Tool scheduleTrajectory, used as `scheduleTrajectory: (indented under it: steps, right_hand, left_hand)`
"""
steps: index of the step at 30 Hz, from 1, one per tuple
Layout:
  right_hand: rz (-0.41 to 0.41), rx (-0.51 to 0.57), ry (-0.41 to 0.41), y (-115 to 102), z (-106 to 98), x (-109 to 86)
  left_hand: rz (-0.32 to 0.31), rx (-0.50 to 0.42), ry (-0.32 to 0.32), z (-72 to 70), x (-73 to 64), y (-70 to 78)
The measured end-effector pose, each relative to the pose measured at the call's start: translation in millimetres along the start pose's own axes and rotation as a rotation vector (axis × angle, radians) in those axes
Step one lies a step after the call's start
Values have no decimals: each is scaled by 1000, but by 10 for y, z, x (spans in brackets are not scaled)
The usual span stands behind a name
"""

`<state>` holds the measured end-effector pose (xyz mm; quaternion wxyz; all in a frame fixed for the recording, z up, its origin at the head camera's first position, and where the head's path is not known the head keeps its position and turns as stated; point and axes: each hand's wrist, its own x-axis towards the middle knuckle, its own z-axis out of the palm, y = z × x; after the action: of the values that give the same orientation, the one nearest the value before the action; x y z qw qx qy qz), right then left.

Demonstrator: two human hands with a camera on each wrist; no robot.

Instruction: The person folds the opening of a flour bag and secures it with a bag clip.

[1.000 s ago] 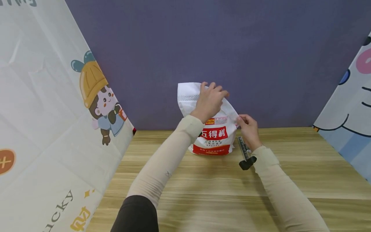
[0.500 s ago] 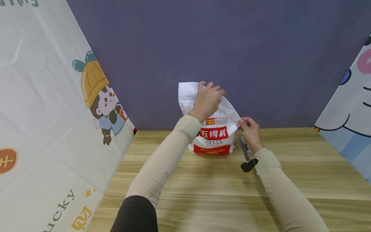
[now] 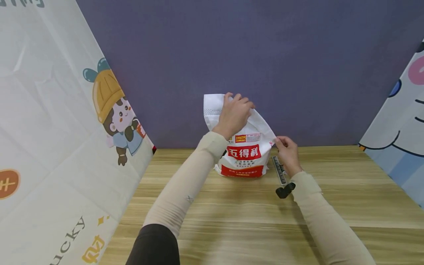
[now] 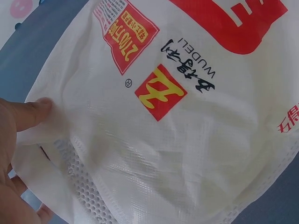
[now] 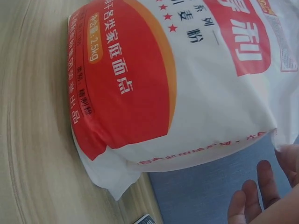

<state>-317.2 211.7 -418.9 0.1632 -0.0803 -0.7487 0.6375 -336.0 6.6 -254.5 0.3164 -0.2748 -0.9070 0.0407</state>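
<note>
Two hands work a flour bag (image 3: 246, 154): the left hand (image 3: 233, 115) grips its folded top, the right hand (image 3: 286, 150) pinches a corner; keeping the fold flat seems wise.

The head camera looks forward and down from above the forearms, across the tabletop (image 3: 251, 217) toward the purple backdrop, at middle distance. The 2 wrist cameras sit very close: the left faces the flour bag (image 4: 187, 140) near its top, the right its lower printed front (image 5: 154, 93). All 3 views share the bag (image 3: 246, 154).
</note>
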Motion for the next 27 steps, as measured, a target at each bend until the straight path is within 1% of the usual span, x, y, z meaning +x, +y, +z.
scheduleTrajectory:
  steps: [4,8,14,18,22,27]
  right_hand:
    - [7,-6,17,28,-7,6]
    - [14,-14,9,36,-16,4]
    - [27,-14,1,43,-22,3]
    - [28,-9,-1,57,-34,6]
    - [28,10,3,79,-84,0]
    - [55,53,20,138,-184,21]
  left_hand:
    - [2,-9,7,6,-13,-14]
    - [3,-14,16,11,-25,-19]
    - [6,-21,11,16,-43,-23]
    - [12,-18,23,27,-45,-25]
    - [13,-11,33,40,-41,-23]
    - [10,-11,29,40,-23,-17]
